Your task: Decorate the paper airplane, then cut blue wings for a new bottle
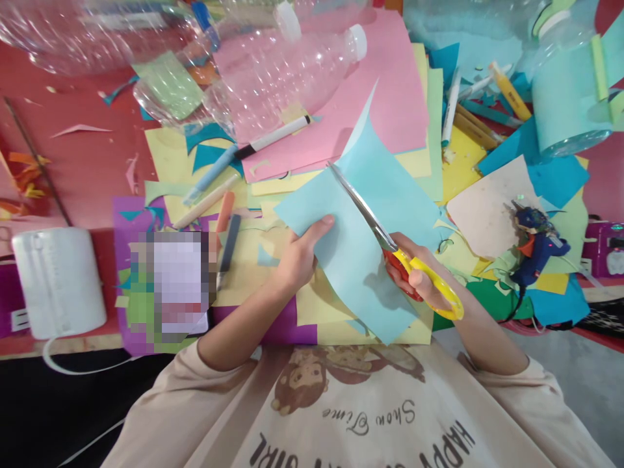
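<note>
One light-blue paper sheet (394, 179) hangs over the cluttered counter (97, 169), the left hand (299, 260) pinching it, the right hand (431, 259) gripping yellow-and-red-handled scissors (389, 242), its curved edge seemingly cut, the rest, I'd guess, left to do.

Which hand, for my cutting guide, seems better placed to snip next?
Probably the right hand: it holds the scissors, with the blades at the light-blue paper. The left hand grips that paper, thumb on top.
</note>
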Tool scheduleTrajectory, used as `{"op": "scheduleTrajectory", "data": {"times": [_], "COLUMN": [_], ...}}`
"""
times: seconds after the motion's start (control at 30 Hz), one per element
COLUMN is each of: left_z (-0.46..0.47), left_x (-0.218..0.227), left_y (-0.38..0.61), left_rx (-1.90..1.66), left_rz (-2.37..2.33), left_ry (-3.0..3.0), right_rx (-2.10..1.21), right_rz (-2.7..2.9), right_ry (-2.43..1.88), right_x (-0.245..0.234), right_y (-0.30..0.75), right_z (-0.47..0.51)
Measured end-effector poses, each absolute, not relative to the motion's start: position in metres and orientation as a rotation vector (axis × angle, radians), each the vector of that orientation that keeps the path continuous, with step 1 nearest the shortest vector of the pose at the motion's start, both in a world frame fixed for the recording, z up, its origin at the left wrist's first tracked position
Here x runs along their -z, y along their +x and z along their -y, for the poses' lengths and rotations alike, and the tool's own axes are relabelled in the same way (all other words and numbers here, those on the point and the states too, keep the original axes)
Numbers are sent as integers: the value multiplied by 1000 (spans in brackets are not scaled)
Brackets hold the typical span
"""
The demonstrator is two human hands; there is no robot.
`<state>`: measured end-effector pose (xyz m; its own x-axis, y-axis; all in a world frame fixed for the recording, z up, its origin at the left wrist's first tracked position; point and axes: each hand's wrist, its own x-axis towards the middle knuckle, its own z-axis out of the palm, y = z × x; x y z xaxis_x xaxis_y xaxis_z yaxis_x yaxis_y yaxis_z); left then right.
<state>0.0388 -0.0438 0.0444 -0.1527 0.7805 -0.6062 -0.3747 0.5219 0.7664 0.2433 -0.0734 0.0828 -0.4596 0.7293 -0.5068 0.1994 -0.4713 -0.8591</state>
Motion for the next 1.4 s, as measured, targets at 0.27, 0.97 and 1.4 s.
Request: {"op": "scheduleTrajectory", "data": {"times": [0.27,0.97,1.4], "left_z": [42,42,17], "left_x": [-43,-36,-47], "left_y": [40,36,1], "left_rx": [-1013,-1098,-1350], "left_rz": [-1422,-1362,-1442], "left_ry": [411,423,698], "right_rx": [-1942,-1925,-1051], "right_rz": [1338,1269,1621], "right_ry": [-1360,-1337,-1910], "right_x": [-76,-64,-88], "right_y": [243,240,282], "right_z": [75,80,74]}}
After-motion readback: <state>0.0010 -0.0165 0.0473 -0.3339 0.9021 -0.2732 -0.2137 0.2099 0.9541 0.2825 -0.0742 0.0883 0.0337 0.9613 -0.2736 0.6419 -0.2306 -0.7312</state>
